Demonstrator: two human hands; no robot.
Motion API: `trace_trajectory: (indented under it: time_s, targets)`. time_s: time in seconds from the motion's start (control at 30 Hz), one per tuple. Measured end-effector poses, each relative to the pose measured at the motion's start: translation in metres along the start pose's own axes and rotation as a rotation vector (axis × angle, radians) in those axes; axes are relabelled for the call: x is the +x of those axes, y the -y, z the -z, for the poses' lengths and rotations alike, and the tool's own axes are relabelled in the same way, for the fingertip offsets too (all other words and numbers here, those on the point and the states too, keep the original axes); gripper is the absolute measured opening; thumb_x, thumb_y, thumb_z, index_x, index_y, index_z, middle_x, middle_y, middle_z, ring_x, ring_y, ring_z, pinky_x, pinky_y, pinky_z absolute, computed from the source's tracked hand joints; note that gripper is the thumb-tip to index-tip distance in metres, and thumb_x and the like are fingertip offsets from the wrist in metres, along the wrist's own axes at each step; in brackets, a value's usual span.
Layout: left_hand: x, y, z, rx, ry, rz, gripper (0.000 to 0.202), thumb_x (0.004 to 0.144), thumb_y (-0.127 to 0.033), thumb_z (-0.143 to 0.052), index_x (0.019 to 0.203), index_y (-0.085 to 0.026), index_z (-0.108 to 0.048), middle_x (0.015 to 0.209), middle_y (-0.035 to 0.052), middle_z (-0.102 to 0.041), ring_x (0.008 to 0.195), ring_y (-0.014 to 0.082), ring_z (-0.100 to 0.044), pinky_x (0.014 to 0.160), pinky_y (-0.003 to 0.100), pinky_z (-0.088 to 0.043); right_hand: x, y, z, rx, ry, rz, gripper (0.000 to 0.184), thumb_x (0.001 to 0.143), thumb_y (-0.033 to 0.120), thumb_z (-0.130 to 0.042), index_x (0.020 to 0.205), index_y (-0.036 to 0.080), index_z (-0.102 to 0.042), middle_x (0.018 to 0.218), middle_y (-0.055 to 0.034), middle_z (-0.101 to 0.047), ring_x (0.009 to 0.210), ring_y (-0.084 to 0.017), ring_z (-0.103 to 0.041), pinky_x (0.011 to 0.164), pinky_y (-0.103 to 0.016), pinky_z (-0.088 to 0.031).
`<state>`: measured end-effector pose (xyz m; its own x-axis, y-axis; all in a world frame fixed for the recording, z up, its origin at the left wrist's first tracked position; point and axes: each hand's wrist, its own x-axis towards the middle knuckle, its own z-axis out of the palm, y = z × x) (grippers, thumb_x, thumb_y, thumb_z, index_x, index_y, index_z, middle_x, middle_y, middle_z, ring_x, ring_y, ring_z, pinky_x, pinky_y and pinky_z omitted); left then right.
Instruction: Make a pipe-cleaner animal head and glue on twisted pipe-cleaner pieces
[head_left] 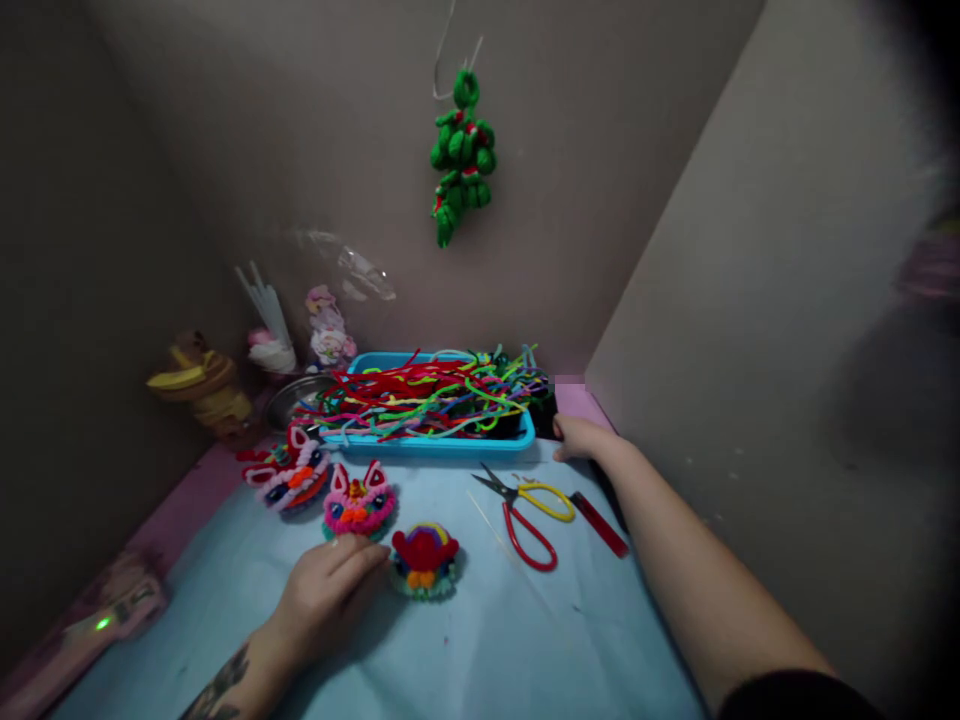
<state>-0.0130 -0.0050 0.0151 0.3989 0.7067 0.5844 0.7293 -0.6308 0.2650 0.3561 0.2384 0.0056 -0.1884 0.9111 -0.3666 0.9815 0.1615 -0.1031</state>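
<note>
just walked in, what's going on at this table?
A person is at a light-blue table among pipe-cleaner crafts. The left hand lies palm down, holding nothing, fingertips beside a round red-topped piece and just below a pink eared piece. The right hand is at the right end of a blue tray piled with coloured pipe cleaners. Scissors lie untouched between the hands.
</note>
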Motion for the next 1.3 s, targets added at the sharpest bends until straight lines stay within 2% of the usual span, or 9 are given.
trace_trajectory:
  time_s: [0.07, 0.2, 0.27, 0.43, 0.63, 0.8, 0.87, 1.07, 1.3]
  targets:
    - [-0.002, 0.002, 0.000, 0.051, -0.004, -0.092, 0.025, 0.080, -0.008, -0.053, 0.102, -0.017, -0.058, 0.076, 0.0059, -0.066, 0.063, 0.0129, -0.058, 0.057, 0.022, -0.045, 0.003, -0.003, 0.000, 0.010, 0.044, 0.007, 0.033, 0.058, 0.023, -0.073, 0.085, 0.018, -0.055, 0.083, -0.0034, -0.064, 0.074, -0.018, -0.060, 0.056, -0.024, -0.036]
    - [-0.004, 0.003, -0.003, 0.062, 0.116, -0.150, 0.028, 0.082, -0.007, -0.048, 0.108, -0.014, -0.056, 0.072, 0.0059, -0.064, 0.060, 0.0121, -0.054, 0.055, 0.023, -0.042, 0.008, -0.011, -0.005, 0.026, 0.046, -0.003, 0.016, 0.060, 0.014, -0.064, 0.069, 0.018, -0.052, 0.068, -0.0010, -0.061, 0.067, -0.016, -0.057, 0.052, -0.023, -0.030]
    - [-0.004, 0.004, -0.002, 0.045, 0.139, -0.125, 0.028, 0.083, -0.008, -0.046, 0.109, -0.014, -0.056, 0.073, 0.0063, -0.064, 0.060, 0.0125, -0.055, 0.055, 0.023, -0.042, 0.008, -0.015, -0.008, 0.050, 0.012, 0.006, 0.017, 0.060, 0.013, -0.062, 0.070, 0.019, -0.050, 0.068, -0.0002, -0.061, 0.065, -0.015, -0.056, 0.051, -0.023, -0.029]
    - [-0.007, 0.007, -0.001, 0.042, 0.033, -0.003, 0.021, 0.084, -0.012, -0.048, 0.102, -0.016, -0.058, 0.071, 0.0054, -0.064, 0.062, 0.0123, -0.059, 0.059, 0.023, -0.046, 0.000, -0.023, -0.018, 0.096, -0.044, 0.002, 0.012, 0.063, 0.016, -0.061, 0.069, 0.020, -0.052, 0.069, -0.0014, -0.063, 0.066, -0.016, -0.057, 0.054, -0.023, -0.031]
    - [-0.007, 0.003, -0.001, 0.038, 0.045, -0.024, 0.025, 0.081, -0.009, -0.052, 0.104, -0.017, -0.055, 0.071, 0.0045, -0.064, 0.062, 0.0121, -0.058, 0.057, 0.023, -0.044, -0.004, -0.026, -0.023, 0.103, -0.129, 0.074, 0.005, 0.068, 0.020, -0.060, 0.063, 0.019, -0.058, 0.066, -0.0016, -0.065, 0.065, -0.014, -0.057, 0.057, -0.022, -0.034]
    - [0.005, -0.010, 0.003, 0.036, 0.053, -0.130, 0.018, 0.084, -0.012, -0.049, 0.100, -0.017, -0.056, 0.071, 0.0038, -0.063, 0.063, 0.0109, -0.058, 0.058, 0.022, -0.044, -0.004, -0.018, -0.023, 0.077, -0.211, -0.111, 0.009, 0.068, 0.028, -0.061, 0.066, 0.020, -0.065, 0.072, -0.0037, -0.067, 0.070, -0.016, -0.060, 0.057, -0.023, -0.037]
    - [0.009, -0.015, 0.005, 0.050, 0.131, -0.120, 0.015, 0.086, -0.015, -0.047, 0.096, -0.017, -0.058, 0.072, 0.0039, -0.063, 0.064, 0.0113, -0.057, 0.059, 0.022, -0.044, -0.005, -0.014, -0.023, 0.074, -0.262, -0.180, 0.011, 0.067, 0.030, -0.062, 0.069, 0.020, -0.067, 0.077, -0.0060, -0.067, 0.074, -0.018, -0.060, 0.058, -0.023, -0.039]
    - [-0.001, -0.022, 0.021, 0.097, 0.635, -0.013, 0.019, 0.088, -0.022, -0.041, 0.085, -0.019, -0.060, 0.079, 0.0044, -0.060, 0.074, 0.0160, -0.057, 0.067, 0.027, -0.046, -0.003, -0.005, -0.018, 0.073, -0.353, -0.246, 0.020, 0.068, 0.034, -0.063, 0.078, 0.018, -0.069, 0.094, -0.0111, -0.066, 0.089, -0.022, -0.059, 0.066, -0.026, -0.044]
    - [-0.021, -0.020, 0.027, 0.091, 0.703, 0.277, 0.030, 0.089, -0.027, -0.040, 0.114, -0.022, -0.055, 0.093, 0.0063, -0.061, 0.085, 0.0184, -0.057, 0.075, 0.029, -0.046, 0.000, -0.015, -0.016, 0.044, -0.332, -0.175, 0.015, 0.066, 0.033, -0.065, 0.073, 0.020, -0.069, 0.092, -0.0082, -0.066, 0.096, -0.023, -0.056, 0.076, -0.028, -0.045]
